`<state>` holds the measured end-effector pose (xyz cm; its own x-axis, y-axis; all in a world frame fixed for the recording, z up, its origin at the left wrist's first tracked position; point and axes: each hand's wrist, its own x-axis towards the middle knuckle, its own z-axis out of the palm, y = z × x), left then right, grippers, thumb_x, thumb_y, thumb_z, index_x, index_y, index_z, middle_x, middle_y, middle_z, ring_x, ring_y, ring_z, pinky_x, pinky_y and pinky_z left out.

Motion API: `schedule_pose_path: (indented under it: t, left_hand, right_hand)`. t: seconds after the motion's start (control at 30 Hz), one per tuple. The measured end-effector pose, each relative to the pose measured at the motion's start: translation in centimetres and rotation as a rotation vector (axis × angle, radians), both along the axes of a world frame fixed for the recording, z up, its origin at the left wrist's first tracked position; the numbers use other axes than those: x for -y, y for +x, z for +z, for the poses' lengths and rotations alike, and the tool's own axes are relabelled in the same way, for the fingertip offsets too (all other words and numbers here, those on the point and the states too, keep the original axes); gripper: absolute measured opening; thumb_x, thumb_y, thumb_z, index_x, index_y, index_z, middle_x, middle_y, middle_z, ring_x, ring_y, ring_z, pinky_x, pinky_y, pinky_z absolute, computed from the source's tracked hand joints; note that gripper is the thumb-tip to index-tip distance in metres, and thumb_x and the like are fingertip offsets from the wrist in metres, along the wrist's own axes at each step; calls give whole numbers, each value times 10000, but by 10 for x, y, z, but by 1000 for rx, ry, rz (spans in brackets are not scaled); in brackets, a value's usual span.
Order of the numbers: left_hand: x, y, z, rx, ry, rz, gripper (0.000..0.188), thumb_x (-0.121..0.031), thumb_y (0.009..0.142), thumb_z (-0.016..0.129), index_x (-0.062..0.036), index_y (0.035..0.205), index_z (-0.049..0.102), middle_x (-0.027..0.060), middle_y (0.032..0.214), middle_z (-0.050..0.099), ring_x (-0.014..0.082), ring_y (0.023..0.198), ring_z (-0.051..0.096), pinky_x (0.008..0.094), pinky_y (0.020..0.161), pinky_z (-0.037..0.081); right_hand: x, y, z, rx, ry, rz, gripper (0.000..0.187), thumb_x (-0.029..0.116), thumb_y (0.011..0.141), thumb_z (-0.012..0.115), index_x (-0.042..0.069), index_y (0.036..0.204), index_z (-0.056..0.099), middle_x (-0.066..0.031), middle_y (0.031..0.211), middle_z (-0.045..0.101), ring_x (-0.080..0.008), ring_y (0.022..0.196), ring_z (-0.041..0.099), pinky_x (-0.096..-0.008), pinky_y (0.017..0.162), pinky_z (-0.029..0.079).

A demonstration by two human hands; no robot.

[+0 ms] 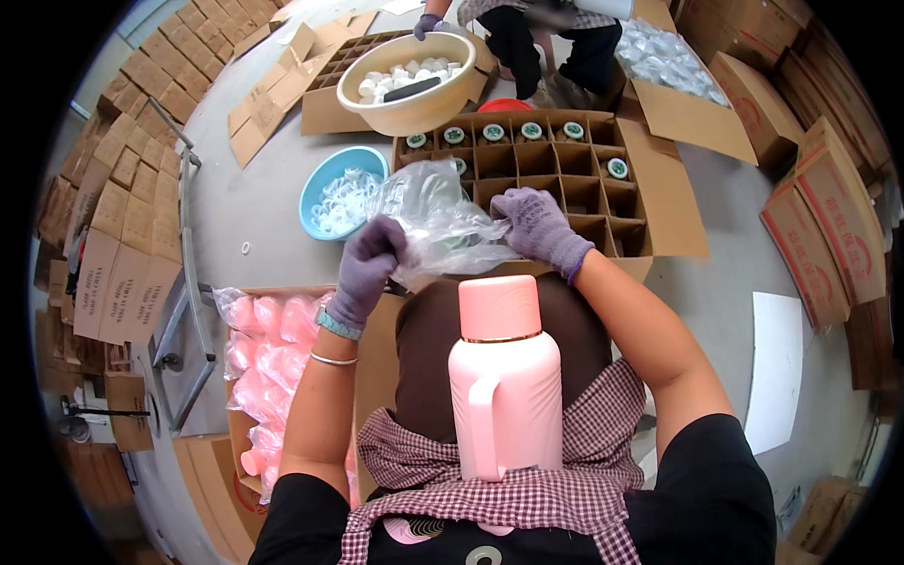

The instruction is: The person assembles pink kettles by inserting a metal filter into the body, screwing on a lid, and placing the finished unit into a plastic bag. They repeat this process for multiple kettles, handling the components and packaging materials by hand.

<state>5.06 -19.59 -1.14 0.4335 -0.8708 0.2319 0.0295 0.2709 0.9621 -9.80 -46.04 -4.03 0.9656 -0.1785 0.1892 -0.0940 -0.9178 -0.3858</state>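
A crinkled clear plastic bag (pixel 438 212) is stretched between my two gloved hands. My left hand (pixel 375 254), in a grey-purple glove, is closed at the bag's left edge. The bag's right side is pinched by my right hand (pixel 539 226), gloved the same way. Upright in my lap stands a pink thermos jug (pixel 508 395) with a darker pink lid and a side handle. Just beyond the bag is a divided carton (pixel 626 202); several bottles with green-and-white tops stand in its cells, and the bag hides part of it.
A blue basin (pixel 309 209) of white rings stands left of the carton. Pink bagged jugs (pixel 268 377) fill a box beside my left arm. Farther off, a co-worker's gloved hand (pixel 428 25) touches a cream tub (pixel 414 115) of white caps. A metal trolley frame (pixel 196 301) stands left, stacked cartons (pixel 819 226) right.
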Motion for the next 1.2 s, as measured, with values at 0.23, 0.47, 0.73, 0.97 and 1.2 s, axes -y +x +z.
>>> schedule_pose_path:
  t: [0.23, 0.47, 0.73, 0.97, 1.2]
  left_hand:
    - [-45, -113, 59, 418, 220, -41, 237, 143, 646, 545, -40, 783, 606, 37, 763, 616, 169, 704, 603, 285, 661, 483]
    - [-88, -161, 70, 404, 254, -365, 255, 120, 654, 587, -57, 834, 625, 67, 845, 641, 237, 793, 642, 347, 735, 505]
    - [-110, -207, 89, 58, 136, -78, 228, 158, 724, 601, -53, 808, 610, 62, 873, 632, 206, 841, 614, 334, 763, 498]
    - [-150, -217, 69, 320, 590, -635, 116, 19, 812, 633, -37, 912, 649, 76, 948, 680, 195, 911, 658, 330, 799, 520]
    - [-137, -192, 105, 339, 622, 172, 186, -169, 945, 649, 2, 1019, 638, 53, 1058, 663, 165, 1045, 617, 317, 921, 534]
  right_hand:
    - [-36, -127, 48, 131, 662, 153, 221, 65, 749, 661, 0, 953, 606, -178, 905, 623, -386, 888, 627, -425, 777, 506]
    - [-85, -231, 77, -119, 654, 526, 232, 115, 761, 688, 20, 964, 629, -156, 905, 617, -373, 900, 637, -426, 802, 531]
    - [-125, -274, 83, 87, 762, 425, 285, 135, 779, 761, 29, 1026, 667, -159, 973, 662, -362, 913, 656, -440, 826, 531]
    - [-137, -281, 99, -204, 763, 573, 201, 131, 853, 733, 48, 1033, 705, -110, 944, 706, -282, 877, 686, -372, 792, 551]
    - [-158, -266, 97, -203, 861, 738, 153, 177, 900, 665, 48, 980, 680, -124, 849, 688, -308, 777, 675, -394, 735, 531]
